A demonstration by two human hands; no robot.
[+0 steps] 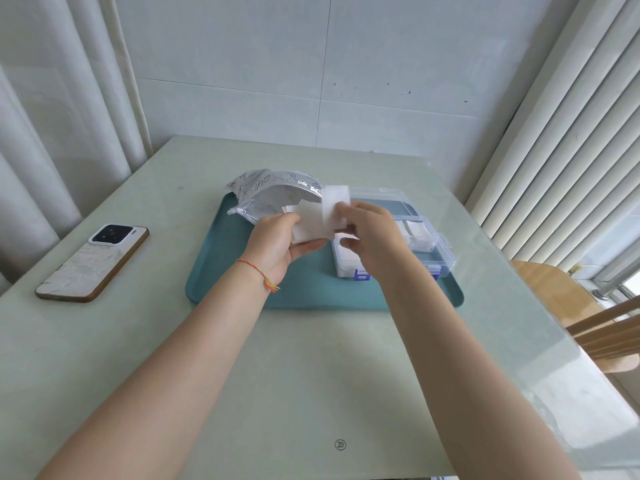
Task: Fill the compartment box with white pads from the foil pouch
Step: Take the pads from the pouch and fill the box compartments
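A crinkled foil pouch point(266, 188) lies open at the back left of a teal tray point(221, 271), with white pads showing in its mouth. My left hand point(277, 242) grips a stack of white pads point(308, 221) just in front of the pouch. My right hand point(367, 233) pinches a single white pad point(334, 200), held upright above the stack. The clear compartment box point(426, 233) stands open on the tray's right, partly hidden by my right hand. White pads point(420, 237) lie in its compartments.
A phone point(93, 261) in a pale case lies face down on the table to the left. A wooden chair point(568, 299) stands at the table's right edge. Curtains hang on the left, blinds on the right. The near table surface shows only my forearms.
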